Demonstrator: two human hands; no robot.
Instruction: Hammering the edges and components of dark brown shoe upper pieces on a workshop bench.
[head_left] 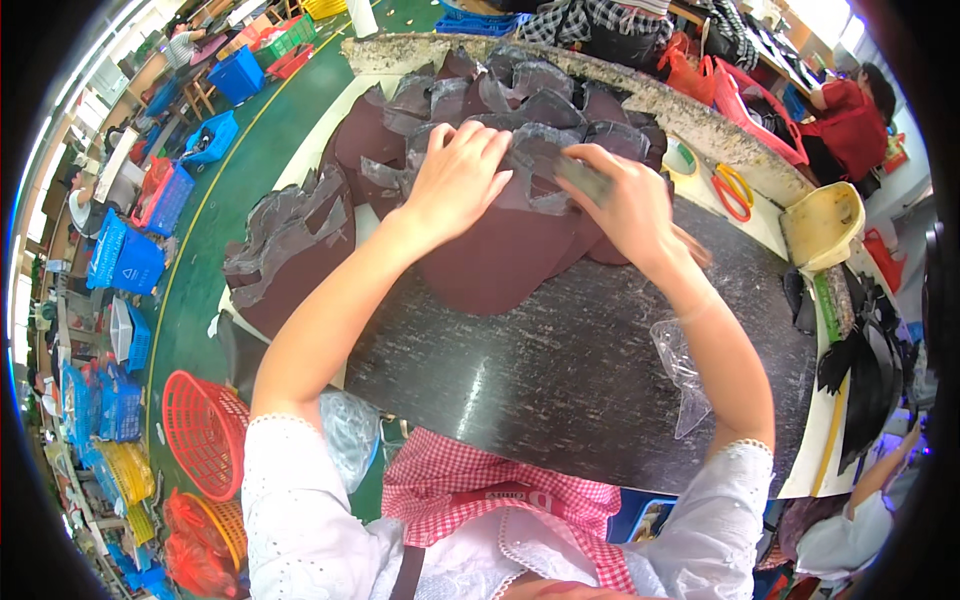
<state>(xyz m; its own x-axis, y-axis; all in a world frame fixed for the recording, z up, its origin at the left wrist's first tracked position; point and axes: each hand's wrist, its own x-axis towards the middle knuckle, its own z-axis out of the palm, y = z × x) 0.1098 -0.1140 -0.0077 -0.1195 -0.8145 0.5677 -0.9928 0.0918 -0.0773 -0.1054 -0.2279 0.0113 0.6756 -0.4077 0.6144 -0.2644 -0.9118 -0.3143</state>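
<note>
Remotely, I'm watching the left hand [457, 180] half-curling over floppy-looking brown sheets [490, 262] — best edge-gripped — the right hand [632, 200] clasping a dark block [583, 182].

The left hand [460, 182], thumb out, touches dark brown sheets [490, 262] at 12 o'clock. The right hand [637, 205], at 2 o'clock, holds a small grey-green block [584, 182]. A red basket [192, 432] sits at 8 o'clock, clear plastic [681, 375] at 4.
</note>
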